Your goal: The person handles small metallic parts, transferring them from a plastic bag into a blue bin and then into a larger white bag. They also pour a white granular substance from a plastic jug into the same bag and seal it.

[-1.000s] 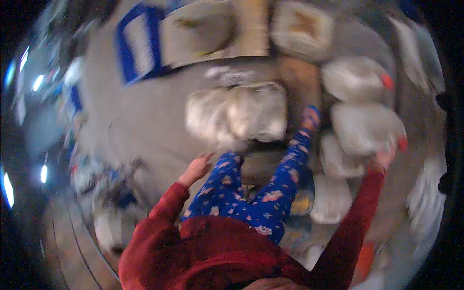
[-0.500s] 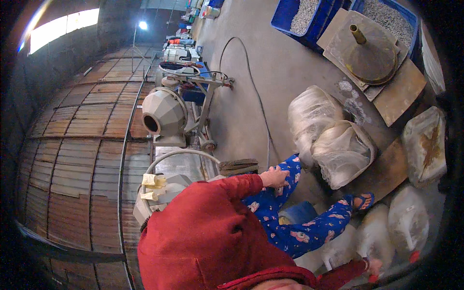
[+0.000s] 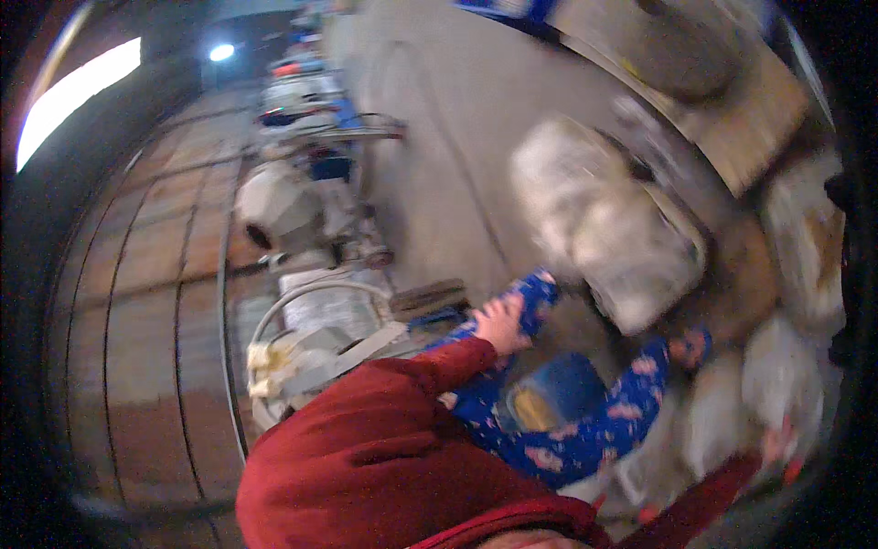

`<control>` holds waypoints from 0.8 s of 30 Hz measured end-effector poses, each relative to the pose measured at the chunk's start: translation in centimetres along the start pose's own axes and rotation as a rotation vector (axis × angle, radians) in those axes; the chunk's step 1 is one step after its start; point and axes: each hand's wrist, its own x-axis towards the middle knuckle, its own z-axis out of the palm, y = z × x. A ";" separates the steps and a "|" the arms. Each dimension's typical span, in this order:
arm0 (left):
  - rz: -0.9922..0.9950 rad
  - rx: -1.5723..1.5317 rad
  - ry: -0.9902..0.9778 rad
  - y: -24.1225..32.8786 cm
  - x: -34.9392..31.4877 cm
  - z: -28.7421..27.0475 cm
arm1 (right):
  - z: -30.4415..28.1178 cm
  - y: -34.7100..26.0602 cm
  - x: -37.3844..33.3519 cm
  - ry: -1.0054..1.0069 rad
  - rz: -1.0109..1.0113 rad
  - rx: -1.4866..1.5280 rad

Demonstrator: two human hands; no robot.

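My left hand (image 3: 501,325) lies on the raised knee of my blue patterned trousers (image 3: 540,291), fingers stretched out, holding nothing. My right arm, in a red sleeve (image 3: 709,503), reaches out to the lower right. At its end, my right hand (image 3: 777,441) is beside the red tip (image 3: 793,471) of a white pear-shaped bundle (image 3: 782,375). Motion blur hides its fingers, so whether it touches or grips the tip cannot be told. More such white bundles (image 3: 713,430) stand in a row by my leg. A blue container (image 3: 572,389) with something yellowish at its near side stands between my legs.
Ahead lie large sacks wrapped in clear film (image 3: 604,220). Beyond them is a board (image 3: 759,137) under a round metal base. A grey drum mixer (image 3: 279,206) stands at left, near a white machine with a curved rail (image 3: 320,293). A dark cable (image 3: 457,165) crosses the floor.
My right hand has moved outward and up along the row of white bundles. My view has shifted and is blurred. More of the blue container shows; my left hand stays on the knee.
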 end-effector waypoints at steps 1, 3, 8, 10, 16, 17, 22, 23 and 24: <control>-0.042 -0.091 -0.032 -0.3 0.9 0.3 | -1.3 0.7 -0.2 -0.051 -0.006 -0.051; 0.003 -0.105 -0.029 -1.3 2.2 1.1 | -3.3 1.8 -1.3 -0.063 -0.035 -0.167; 0.234 0.106 0.071 -2.0 2.7 2.0 | 2.2 4.7 -7.6 0.137 0.054 -0.001; 0.261 0.113 0.114 -2.1 2.6 2.0 | 7.1 5.5 -10.9 0.280 0.159 0.392; 0.315 0.026 0.134 -3.1 3.3 2.5 | 10.4 1.9 -18.3 0.350 0.172 0.471; 0.327 0.016 0.098 -3.3 3.4 2.7 | 10.1 1.8 -19.9 0.301 0.171 0.487; 0.355 0.047 0.180 -4.5 3.9 2.8 | 10.3 0.8 -28.1 0.299 0.087 0.475; 0.345 0.029 0.172 -4.7 4.0 2.5 | 10.0 0.2 -29.9 0.307 0.080 0.470; 0.323 0.010 0.250 -5.1 4.2 2.2 | 9.7 -0.5 -31.6 0.400 0.106 0.367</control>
